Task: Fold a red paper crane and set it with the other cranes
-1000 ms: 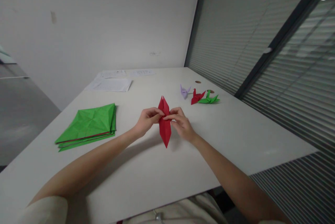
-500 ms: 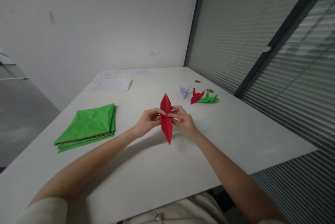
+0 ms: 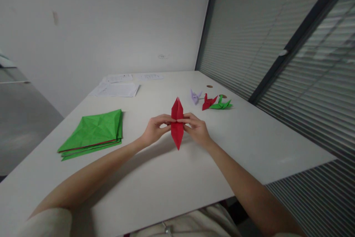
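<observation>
A long, narrow piece of folded red paper (image 3: 176, 133), pointed at both ends, stands upright above the white table (image 3: 155, 178). My left hand (image 3: 155, 130) pinches its middle from the left. From the right, my right hand (image 3: 196, 129) pinches the same spot, so the fingertips of both hands meet on the paper. The lower tip hangs just over the tabletop.
A stack of green paper sheets (image 3: 93, 132) with a red edge showing lies to the left. Three small folded figures sit further back on the right: lilac (image 3: 195, 96), red (image 3: 208, 101) and green (image 3: 221, 104). White printed sheets (image 3: 119, 88) lie at the far edge. Slatted blinds run along the right side.
Both hands have lifted the red paper slightly and turned it more upright, shifting a little to the right. Its two upper points have come together.
</observation>
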A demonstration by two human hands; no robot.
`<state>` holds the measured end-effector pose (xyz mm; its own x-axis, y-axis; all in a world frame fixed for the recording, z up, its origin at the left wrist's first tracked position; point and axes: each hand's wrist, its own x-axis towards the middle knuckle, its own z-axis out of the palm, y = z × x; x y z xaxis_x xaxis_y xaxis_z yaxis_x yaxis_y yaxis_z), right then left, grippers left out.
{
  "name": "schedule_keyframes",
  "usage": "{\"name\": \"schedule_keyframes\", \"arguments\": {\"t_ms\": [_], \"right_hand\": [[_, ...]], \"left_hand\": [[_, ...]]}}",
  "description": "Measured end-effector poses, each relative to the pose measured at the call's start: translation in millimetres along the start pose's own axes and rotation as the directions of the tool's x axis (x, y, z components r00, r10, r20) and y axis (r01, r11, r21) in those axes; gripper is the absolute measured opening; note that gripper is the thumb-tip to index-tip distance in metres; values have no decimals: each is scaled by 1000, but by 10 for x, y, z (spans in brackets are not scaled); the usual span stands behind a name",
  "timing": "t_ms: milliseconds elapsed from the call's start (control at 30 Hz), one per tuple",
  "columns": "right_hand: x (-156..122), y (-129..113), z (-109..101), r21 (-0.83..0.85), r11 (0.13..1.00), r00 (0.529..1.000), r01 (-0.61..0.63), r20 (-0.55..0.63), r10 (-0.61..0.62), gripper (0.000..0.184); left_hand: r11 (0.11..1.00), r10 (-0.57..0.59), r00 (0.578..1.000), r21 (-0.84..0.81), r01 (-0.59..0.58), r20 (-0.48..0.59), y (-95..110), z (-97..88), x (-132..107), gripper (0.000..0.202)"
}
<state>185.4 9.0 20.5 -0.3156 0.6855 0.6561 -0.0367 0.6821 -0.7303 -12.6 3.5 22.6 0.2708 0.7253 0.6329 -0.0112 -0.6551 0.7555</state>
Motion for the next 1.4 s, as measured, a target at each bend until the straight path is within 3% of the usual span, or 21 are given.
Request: {"name": "schedule_keyframes", "arguments": {"t_ms": [200,400,533,667,800,900,1067,1233,1400], "right_hand": [[12,-39,11,123,992,999,-32,-6,33,11],[9,-83,126,200,977,984,-80,-142,110,8],[-15,-71,209,172,968,954,-180,-208,215,12],[-30,-42,249,185,948,894,-259,-326,308,22],[-25,-35,254,148,943,879,-299,-341,333,26],[-22,-45,258,160,935,875,-316,-333,353,27],[-26,-47,279,191,928,866,-320,-339,369,28],[-34,-27,274,187,929,862,-320,-349,367,28],[-36,-5,256,144,932,866,-332,-344,362,30]], "left_hand": [[989,100,995,113,-100,2,63,-19,-9,11],[998,-67,995,-1,68,-72,70,50,-3,16],[986,-162,983,-44,159,-86,90,93,-7,21],[962,-267,960,-91,259,-89,108,119,-21,27],[925,-368,926,-139,355,-82,127,142,-22,31],[911,-382,920,-202,359,-88,154,155,-15,33],[884,-404,909,-299,359,-103,150,156,-1,75],[860,-452,890,-294,417,-60,121,146,7,61],[843,-452,882,-387,374,-131,118,149,16,75]]}}
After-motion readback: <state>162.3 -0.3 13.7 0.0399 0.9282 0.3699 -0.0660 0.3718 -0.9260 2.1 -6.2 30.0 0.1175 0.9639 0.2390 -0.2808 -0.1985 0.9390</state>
